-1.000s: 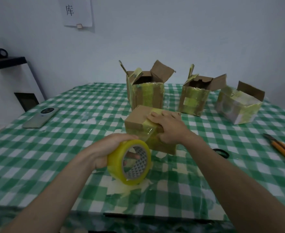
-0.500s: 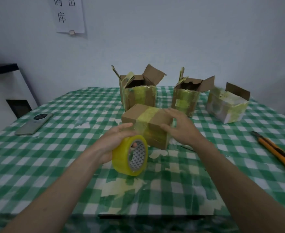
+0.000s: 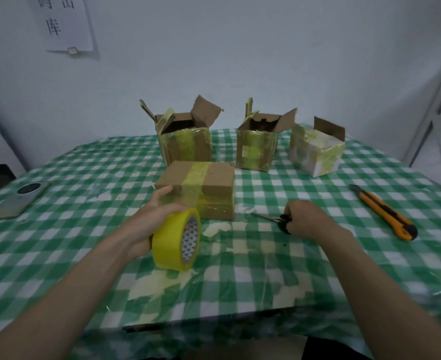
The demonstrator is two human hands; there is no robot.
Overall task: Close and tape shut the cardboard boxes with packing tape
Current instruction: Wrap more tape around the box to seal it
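Item one: a closed brown cardboard box (image 3: 201, 187) with a yellow tape strip over its top and front is lying at the middle of the counter (image 3: 89, 178), which is wearing a green-and-white checked cloth.

Item two: the left hand (image 3: 153, 218) is clasping a yellow roll of packing tape (image 3: 176, 240) held on edge just in front of that box; a clear stretch of tape is running from the roll up to the box front, and the thumb is reaching up against the box's near face.

Item three: the right hand (image 3: 306, 219), its grip curled, is holding the black handles of a pair of small scissors (image 3: 271, 219), blades pointing left toward the box and lying low over the cloth.

Item four: three more taped cardboard boxes are standing behind in a row, flaps raised: a left one (image 3: 185, 144), a middle one (image 3: 257, 144) and a pale right one (image 3: 316, 149).

Item five: an orange-and-black utility knife (image 3: 384, 213) is lying far right; a grey phone (image 3: 18, 201) is lying far left.
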